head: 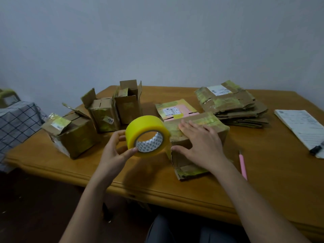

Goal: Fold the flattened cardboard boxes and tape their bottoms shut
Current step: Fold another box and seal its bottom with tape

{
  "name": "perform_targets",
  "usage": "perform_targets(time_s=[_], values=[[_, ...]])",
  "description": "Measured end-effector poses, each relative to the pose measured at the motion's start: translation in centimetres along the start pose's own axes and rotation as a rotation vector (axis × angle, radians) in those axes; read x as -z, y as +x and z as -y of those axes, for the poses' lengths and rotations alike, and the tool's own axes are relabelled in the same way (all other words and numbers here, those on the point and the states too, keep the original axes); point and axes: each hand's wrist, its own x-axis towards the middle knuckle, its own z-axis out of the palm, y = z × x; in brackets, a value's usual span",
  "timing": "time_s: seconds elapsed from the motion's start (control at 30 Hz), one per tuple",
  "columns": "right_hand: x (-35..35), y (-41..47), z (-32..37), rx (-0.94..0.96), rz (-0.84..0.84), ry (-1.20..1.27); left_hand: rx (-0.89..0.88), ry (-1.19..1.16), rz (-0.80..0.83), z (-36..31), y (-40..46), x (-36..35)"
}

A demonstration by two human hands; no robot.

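A cardboard box [196, 135] sits bottom-up on a wooden tabletop [280, 172]. The right hand [198, 142] presses flat on it, fingers straight. The left hand [114, 151] grips a yellow tape roll [147, 135] just left of the box, a strip running onto the box's near-left corner. Further left stand three folded boxes; one [103, 116] bears a sticker reading "203". Behind the box, labels show print too small to read. Flattened boxes [233, 106] pile behind and to its right. A pink pen [243, 165] lies right of it, with bare wood beyond.
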Motion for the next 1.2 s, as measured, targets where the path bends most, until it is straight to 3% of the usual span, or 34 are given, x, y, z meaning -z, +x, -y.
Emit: perform_targets(time_s=[0.13, 0.3, 0.47, 0.77, 1.0, 1.2], values=[[0.0, 0.1, 0.8, -0.047, 0.003, -0.014, 0.026, -0.027, 0.06, -0.2, 0.0, 0.4], [-0.6, -0.1, 1.4, -0.054, -0.053, -0.004, -0.059, 0.134, -0.056, -2.3, 2.0, 0.5], [-0.6, 0.1, 0.4, -0.003, -0.03, 0.042, -0.096, 0.101, 0.134, -4.2, 3.6, -1.4], [-0.5, 0.8, -1.3, 0.048, 0.014, 0.081, 0.077, 0.074, 0.16, -2.1, 2.1, -2.0], [-0.6, 0.8, -3.5, 0.018, 0.019, 0.274, 0.263, 0.363, 0.321, -4.3, 2.8, -2.3], [-0.8, 0.7, -3.2, -0.005, 0.007, 0.259, 0.312, 0.358, 0.341, -4.9, 2.5, -2.9]])
